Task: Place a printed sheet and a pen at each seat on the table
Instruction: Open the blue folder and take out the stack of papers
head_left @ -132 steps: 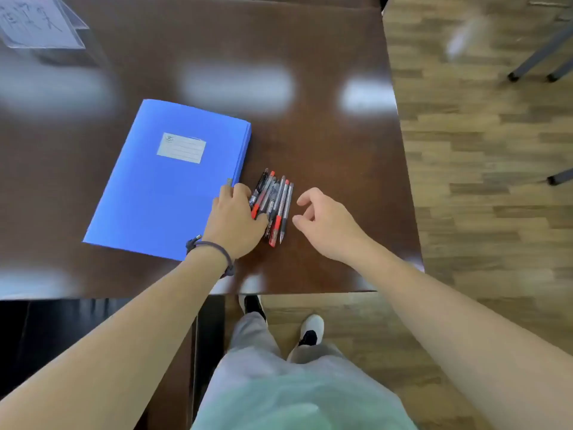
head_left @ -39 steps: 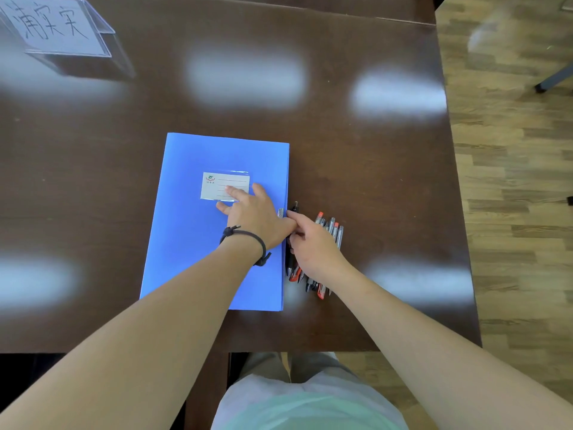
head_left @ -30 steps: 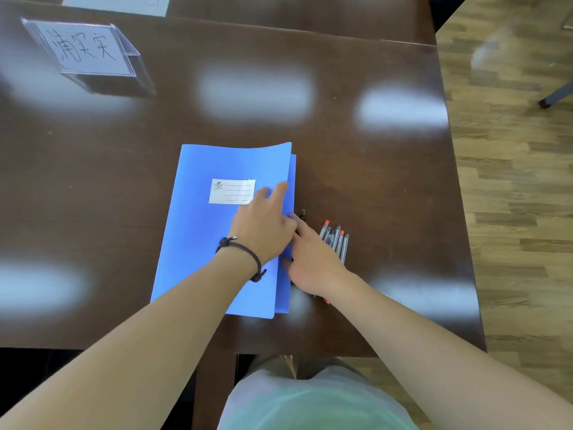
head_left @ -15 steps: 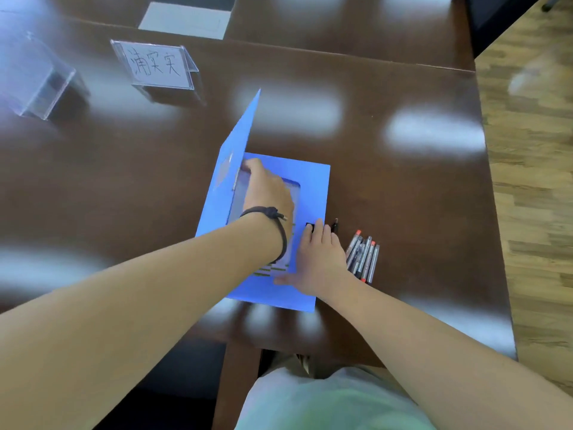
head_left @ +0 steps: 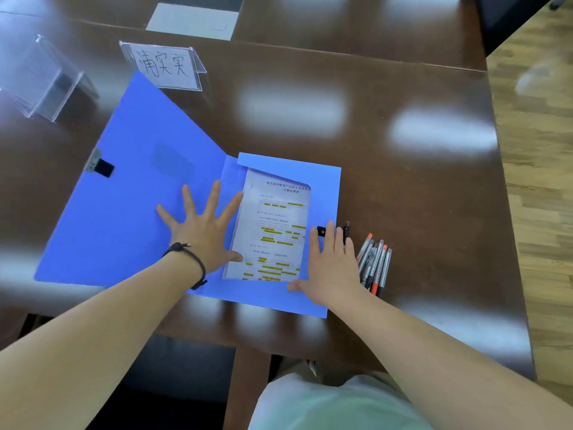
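A dark brown surface (head_left: 403,187) carries one blue folder (head_left: 130,212), lying open with its cover spread flat to the left. In its right half sits a stack of printed sheets (head_left: 276,231) with yellow highlights; how many sheets cannot be told. The left hand (head_left: 203,226) lies flat with fingers spread on the inside of the cover, grasping nothing, its thumb at the stack's left edge. The right hand (head_left: 330,265) rests flat on the folder's right flap, holding nothing. Just right of it lies a bunch of pens (head_left: 373,262), about six, partly hidden by the hand. Two clear name stands are beyond the folder: one lettered (head_left: 164,65), one blank (head_left: 40,79).
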